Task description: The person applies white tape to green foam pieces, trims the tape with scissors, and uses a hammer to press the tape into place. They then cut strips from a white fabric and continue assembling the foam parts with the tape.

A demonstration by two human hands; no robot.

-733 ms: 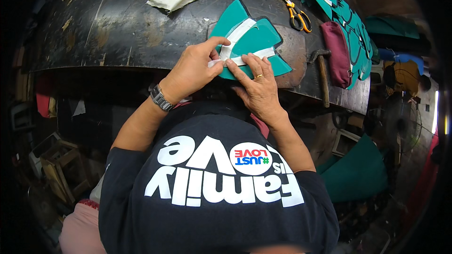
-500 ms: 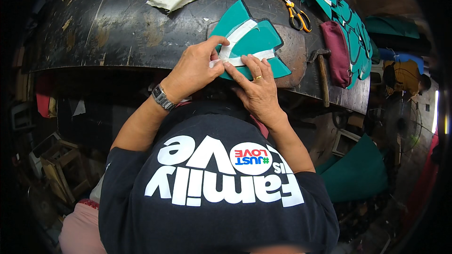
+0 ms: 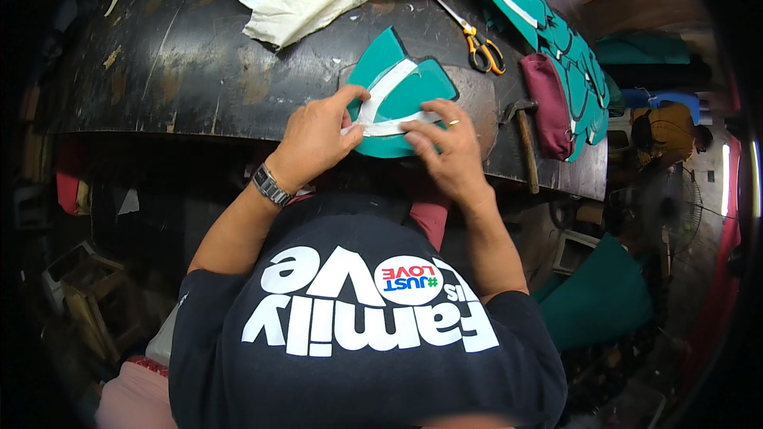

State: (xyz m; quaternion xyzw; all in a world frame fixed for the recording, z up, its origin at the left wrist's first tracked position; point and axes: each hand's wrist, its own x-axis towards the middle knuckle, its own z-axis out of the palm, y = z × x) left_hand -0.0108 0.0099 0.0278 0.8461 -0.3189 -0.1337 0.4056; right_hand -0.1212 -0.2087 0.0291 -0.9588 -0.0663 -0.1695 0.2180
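In the head view, both hands are pressing down on a teal cut piece (image 3: 397,103) lying at the near edge of the dark tabletop (image 3: 199,71). The left hand (image 3: 318,139) is lying with curled fingers, pinching one end of a white strip (image 3: 389,123) across the piece. The right hand (image 3: 445,151) is lying nearly flat, fingertips holding the strip's other end. Orange-handled scissors (image 3: 477,40), a hammer (image 3: 524,143) and a stack of teal pieces (image 3: 556,40) are lying to the right.
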